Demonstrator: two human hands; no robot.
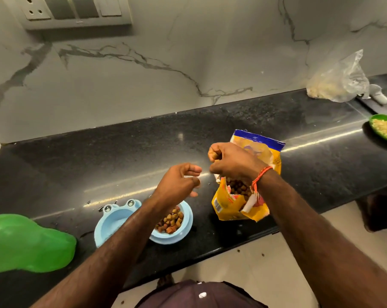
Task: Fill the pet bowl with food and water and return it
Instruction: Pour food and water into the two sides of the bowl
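A light blue double pet bowl [112, 221] with frog eyes sits near the front edge of the black counter. Its right compartment holds brown kibble [171, 221]; its left compartment looks empty. My left forearm crosses over the bowl. My left hand [179, 183] hovers above the bowl's right side, fingers curled and apart, holding nothing. To the right stands an open yellow pet food bag [239, 203] with kibble showing inside. My right hand [230, 161] is a closed fist just above the bag's mouth; a few pieces of kibble show between its fingers.
A green plastic object [26, 243] lies at the counter's left front. A clear plastic bag [339, 81] rests against the marble wall at the far right, with a green plate of pale food [385, 127] beside it. Kibble bits dot the floor below.
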